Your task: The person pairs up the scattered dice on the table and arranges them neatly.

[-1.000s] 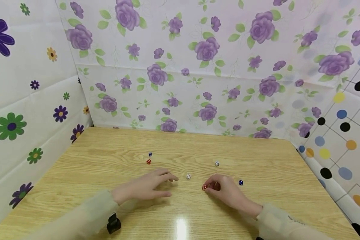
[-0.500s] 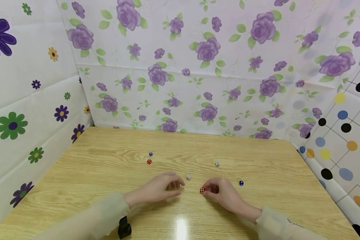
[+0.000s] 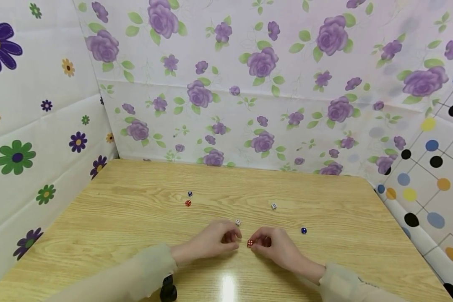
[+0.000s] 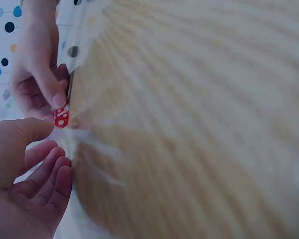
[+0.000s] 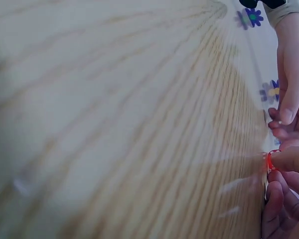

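Between thumb and fingertips my right hand [image 3: 278,247] pinches a red die [image 3: 250,243] with white pips, just over the table. My left hand [image 3: 216,240] faces it from the left, its fingers loosely bent and holding nothing. In the left wrist view, the red die [image 4: 62,118] shows beside the left thumb tip, with a slight gap apparent. The right thumb covers part of the red die [image 5: 271,159] in the right wrist view. A white die [image 3: 238,222] lies just beyond the left fingertips.
On the wooden table [image 3: 136,226] lie other dice: a blue die [image 3: 190,193] and a red die [image 3: 188,203] at back left, a white die [image 3: 274,206] at back right, and a blue die [image 3: 303,230] right of my right hand. Patterned cloth walls [image 3: 230,105] enclose the table.
My left hand has moved right, towards the right hand, and its fingers have bent more. The right hand has drawn the pinched red die slightly left and nearer to me.
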Tool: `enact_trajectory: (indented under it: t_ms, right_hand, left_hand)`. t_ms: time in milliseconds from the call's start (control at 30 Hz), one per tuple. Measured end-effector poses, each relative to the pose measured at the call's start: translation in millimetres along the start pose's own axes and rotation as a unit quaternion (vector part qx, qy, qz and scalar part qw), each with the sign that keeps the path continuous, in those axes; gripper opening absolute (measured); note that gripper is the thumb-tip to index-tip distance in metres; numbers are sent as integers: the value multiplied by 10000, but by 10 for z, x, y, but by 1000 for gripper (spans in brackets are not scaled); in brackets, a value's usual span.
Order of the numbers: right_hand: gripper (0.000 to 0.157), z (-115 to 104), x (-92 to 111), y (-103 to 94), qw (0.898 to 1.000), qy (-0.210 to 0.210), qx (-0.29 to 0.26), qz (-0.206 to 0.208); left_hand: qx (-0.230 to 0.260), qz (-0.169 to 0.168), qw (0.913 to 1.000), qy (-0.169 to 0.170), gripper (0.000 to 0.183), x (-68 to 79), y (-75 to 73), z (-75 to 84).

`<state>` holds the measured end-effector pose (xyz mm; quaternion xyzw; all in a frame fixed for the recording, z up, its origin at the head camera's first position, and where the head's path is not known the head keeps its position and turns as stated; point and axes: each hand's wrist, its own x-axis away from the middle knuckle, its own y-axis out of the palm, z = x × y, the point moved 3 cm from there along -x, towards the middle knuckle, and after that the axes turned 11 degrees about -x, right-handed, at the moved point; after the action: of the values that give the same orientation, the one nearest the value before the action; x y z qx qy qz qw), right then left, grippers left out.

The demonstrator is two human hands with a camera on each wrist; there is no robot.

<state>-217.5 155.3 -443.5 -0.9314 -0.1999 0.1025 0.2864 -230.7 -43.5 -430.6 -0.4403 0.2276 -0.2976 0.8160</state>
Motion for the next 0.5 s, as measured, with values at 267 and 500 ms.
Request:
enact_trajectory:
  t_ms: [267,500]
  right_hand:
    - [6,-31,10,63,10000,-21,22,-30]
    - [6,-34,8,75,9999,-40,69,82]
  left_hand:
    - [128,108,9998,-47,14,-23,91,48]
    - [91,327,9994,-104,10,-54,130,56]
